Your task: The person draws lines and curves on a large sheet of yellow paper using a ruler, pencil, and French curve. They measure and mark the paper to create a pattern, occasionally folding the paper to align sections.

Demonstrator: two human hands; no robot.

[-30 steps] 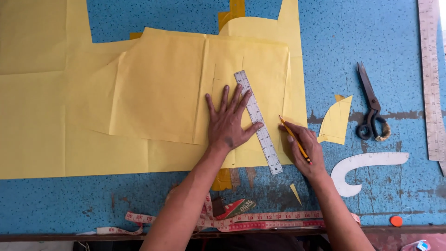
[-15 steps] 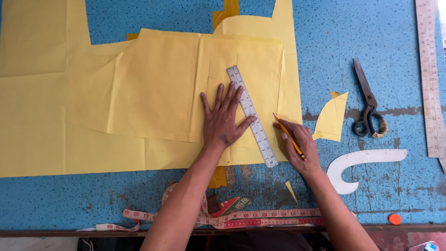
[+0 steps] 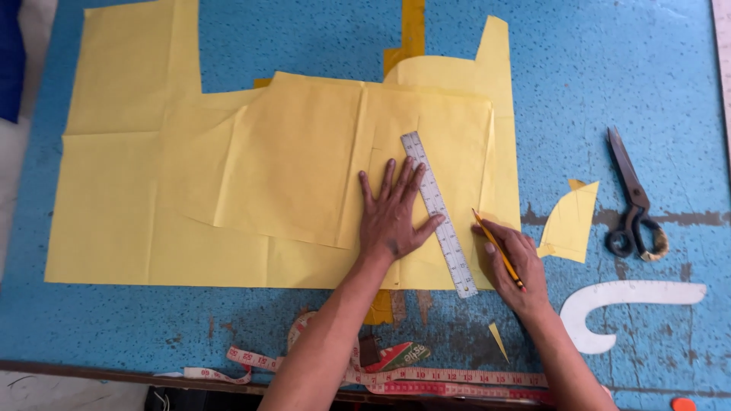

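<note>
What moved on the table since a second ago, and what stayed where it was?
Very little changed. The left hand is still spread flat, pressing the ruler onto the yellow paper. The right hand still holds the pencil, tip near the ruler's edge. The scissors and white curve template stayed put.

ruler (image 3: 439,213): 1 | pencil (image 3: 499,250): 1 | scissors (image 3: 633,199): 1 | tape measure (image 3: 426,376): 1
</note>
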